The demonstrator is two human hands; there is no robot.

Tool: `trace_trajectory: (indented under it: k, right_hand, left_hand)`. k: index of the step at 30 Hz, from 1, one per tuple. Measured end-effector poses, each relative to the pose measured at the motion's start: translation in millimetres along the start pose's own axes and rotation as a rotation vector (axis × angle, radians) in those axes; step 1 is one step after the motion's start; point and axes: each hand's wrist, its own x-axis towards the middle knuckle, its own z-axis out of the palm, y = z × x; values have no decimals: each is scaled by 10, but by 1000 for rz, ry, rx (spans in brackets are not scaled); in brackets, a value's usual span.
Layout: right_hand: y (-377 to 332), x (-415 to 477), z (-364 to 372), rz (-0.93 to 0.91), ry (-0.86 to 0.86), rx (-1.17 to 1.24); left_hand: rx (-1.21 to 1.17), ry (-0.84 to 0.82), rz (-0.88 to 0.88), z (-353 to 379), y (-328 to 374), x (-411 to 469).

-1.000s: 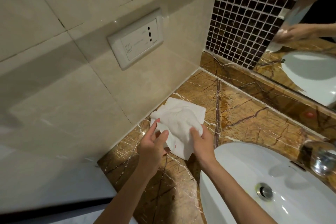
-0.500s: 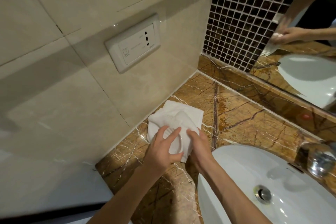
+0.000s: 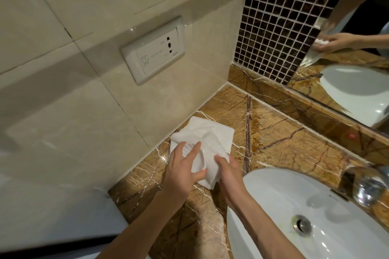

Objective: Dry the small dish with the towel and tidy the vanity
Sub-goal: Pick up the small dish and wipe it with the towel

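A small white ribbed dish (image 3: 196, 159) sits partly wrapped in a white towel (image 3: 212, 134) above the brown marble vanity top (image 3: 284, 139), near the wall. My left hand (image 3: 181, 171) grips the dish, thumb on its near rim and fingers across its face. My right hand (image 3: 228, 169) clutches a bunched fold of the towel against the dish's right side. The far part of the towel lies flat on the marble.
A white oval basin (image 3: 273, 200) with a metal drain (image 3: 303, 224) lies to the right, a chrome tap (image 3: 370, 185) behind it. A wall socket plate (image 3: 153, 49) is on the beige tiles. A mirror (image 3: 357, 48) and dark mosaic strip (image 3: 280, 23) stand behind the counter.
My left hand has moved from the towel's left edge onto the dish and now grips it. My right hand has shifted slightly with the bunched towel.
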Motion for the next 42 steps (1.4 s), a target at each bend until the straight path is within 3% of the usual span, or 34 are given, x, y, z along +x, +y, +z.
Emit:
trace_trajectory:
  k: [7, 21, 42]
  right_hand:
    - [-32, 34, -9, -9, -23, -1]
    - [-62, -17, -10, -46, -79, -101]
    - [-72, 44, -53, -44, -99, -39]
  left_hand:
    - [66, -63, 1, -1, 32, 19]
    - [-99, -36, -144, -71, -34, 71]
    - [-258, -32, -176, -45, -21, 76]
